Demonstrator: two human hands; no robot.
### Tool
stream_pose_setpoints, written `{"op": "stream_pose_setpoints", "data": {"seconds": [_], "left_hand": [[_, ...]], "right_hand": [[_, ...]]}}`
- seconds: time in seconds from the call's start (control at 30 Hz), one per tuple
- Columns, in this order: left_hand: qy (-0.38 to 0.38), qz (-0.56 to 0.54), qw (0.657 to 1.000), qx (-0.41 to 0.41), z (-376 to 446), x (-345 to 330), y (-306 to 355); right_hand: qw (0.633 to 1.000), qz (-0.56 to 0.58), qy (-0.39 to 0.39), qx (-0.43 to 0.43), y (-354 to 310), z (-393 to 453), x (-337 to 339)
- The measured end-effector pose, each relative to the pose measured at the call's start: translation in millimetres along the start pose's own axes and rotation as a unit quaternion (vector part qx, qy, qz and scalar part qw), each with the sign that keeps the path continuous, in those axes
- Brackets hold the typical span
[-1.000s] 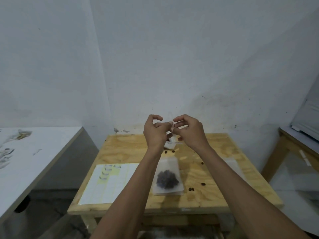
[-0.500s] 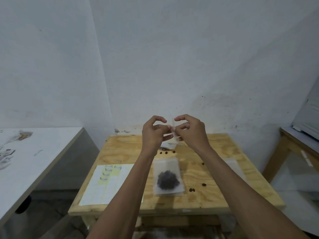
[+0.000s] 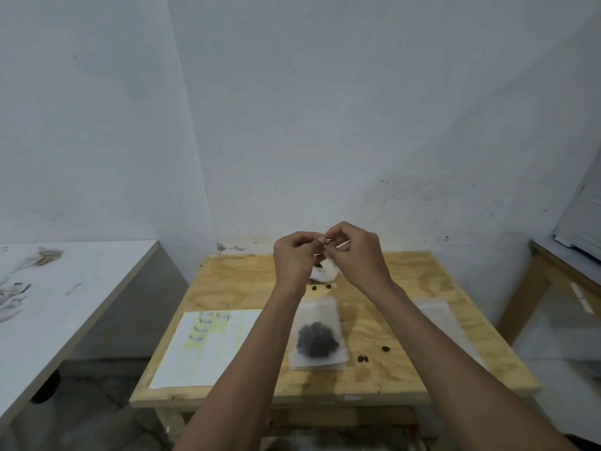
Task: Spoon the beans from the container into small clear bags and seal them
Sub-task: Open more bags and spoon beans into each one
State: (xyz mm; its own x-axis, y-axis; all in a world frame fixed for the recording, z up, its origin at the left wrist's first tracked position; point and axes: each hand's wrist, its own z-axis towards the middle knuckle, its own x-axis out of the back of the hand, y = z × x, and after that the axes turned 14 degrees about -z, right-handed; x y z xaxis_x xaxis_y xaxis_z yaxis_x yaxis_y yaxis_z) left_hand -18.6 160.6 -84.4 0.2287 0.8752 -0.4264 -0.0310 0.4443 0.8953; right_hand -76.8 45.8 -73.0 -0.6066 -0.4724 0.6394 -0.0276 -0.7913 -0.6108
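While filled bag [image 3: 317, 336] lies below, left hand [image 3: 294, 258], right hand [image 3: 356, 255] pinch something small, maybe sticker.

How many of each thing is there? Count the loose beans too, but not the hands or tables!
Bag with beans: 1
Loose beans: 5
Sticker sheet: 1
Empty clear bag: 1 that I can make out
White thing at the back, partly hidden: 1
Small pale strip, held up: 1
Total: 10
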Motion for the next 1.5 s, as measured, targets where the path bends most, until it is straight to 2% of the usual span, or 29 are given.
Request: {"op": "stream_pose_setpoints", "data": {"seconds": [0.13, 0.23, 0.43, 0.57, 0.8, 1.0, 1.13, 1.23, 1.37, 1.5], "left_hand": [[-0.021, 0.023, 0.999, -0.019, 0, 0, -4], [-0.025, 0.029, 0.999, -0.022, 3, 2, -4], [-0.071, 0.041, 0.996, -0.023, 5, 14, -3], [-0.085, 0.119, 0.989, -0.034, 6, 17, -6], [-0.065, 0.285, 0.95, -0.107, 0, 11, -13], [-0.107, 0.418, 0.887, -0.167, 2, 7, -11], [-0.141, 0.358, 0.893, -0.234, 1, 16, -4], [-0.186, 0.285, 0.907, -0.25, -1, 21, 3], [-0.244, 0.294, 0.896, -0.227, 4, 22, 5], [-0.22, 0.304, 0.893, -0.249, 8, 23, 7]], "right_hand": [[0.999, -0.039, 0.022, 0.002, 4, -3, -4], [0.999, -0.023, 0.037, 0.004, 7, -4, -9], [0.996, 0.075, -0.049, -0.01, 9, 0, -6], [0.999, 0.011, -0.04, -0.004, 7, 1, -9], [0.992, -0.118, -0.032, 0.001, 9, -7, -13], [0.987, -0.159, 0.004, -0.009, 9, -7, -17], [0.992, -0.12, 0.035, 0.033, 9, -3, -3], [0.993, -0.08, 0.033, 0.076, 8, 4, 9], [0.994, -0.033, 0.019, 0.103, -2, 13, 17], [0.996, 0.028, -0.002, 0.087, -6, 15, 17]]}}
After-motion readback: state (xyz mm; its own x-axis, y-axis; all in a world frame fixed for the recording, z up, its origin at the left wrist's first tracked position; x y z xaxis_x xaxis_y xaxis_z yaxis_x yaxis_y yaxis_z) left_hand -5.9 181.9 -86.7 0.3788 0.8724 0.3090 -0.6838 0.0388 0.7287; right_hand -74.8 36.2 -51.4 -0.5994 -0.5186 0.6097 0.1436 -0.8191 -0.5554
